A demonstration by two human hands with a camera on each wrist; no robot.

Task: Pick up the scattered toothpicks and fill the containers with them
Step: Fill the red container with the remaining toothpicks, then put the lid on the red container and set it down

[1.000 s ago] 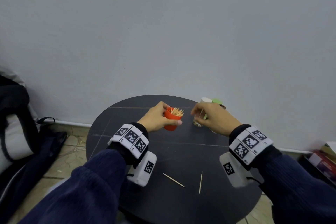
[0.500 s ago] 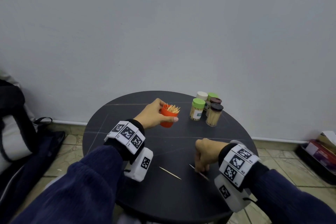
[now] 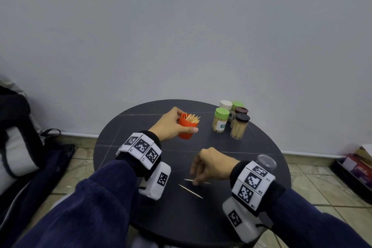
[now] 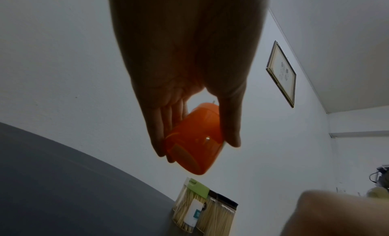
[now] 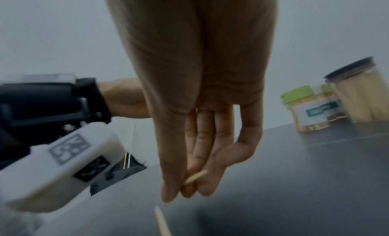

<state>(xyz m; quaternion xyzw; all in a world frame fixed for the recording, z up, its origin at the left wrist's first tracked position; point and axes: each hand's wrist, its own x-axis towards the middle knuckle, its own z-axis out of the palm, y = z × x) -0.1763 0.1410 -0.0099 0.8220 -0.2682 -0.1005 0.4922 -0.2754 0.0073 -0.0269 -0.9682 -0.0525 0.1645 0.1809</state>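
Note:
My left hand (image 3: 171, 125) grips an orange container (image 3: 187, 127) full of toothpicks, tilted and lifted above the round dark table (image 3: 251, 151); in the left wrist view its fingers and thumb wrap the orange container (image 4: 195, 139). Near the table's middle front, my right hand (image 3: 209, 167) pinches a toothpick (image 3: 189, 180) just above the table. The right wrist view shows that toothpick (image 5: 195, 177) held between thumb and fingers. A second toothpick (image 3: 190, 191) lies loose on the table just in front of that hand, seen also as the loose toothpick (image 5: 161, 220).
Several lidded jars of toothpicks (image 3: 231, 121) stand at the back right of the table. A clear lid (image 3: 266, 162) sits near the right edge behind my right wrist. A dark bag (image 3: 22, 143) leans by the wall on the left; boxes (image 3: 356, 165) lie on the floor at right.
My right hand came back from the jars to the table's front and took hold of one of the two loose toothpicks, lifting it slightly. The left hand kept holding the orange container.

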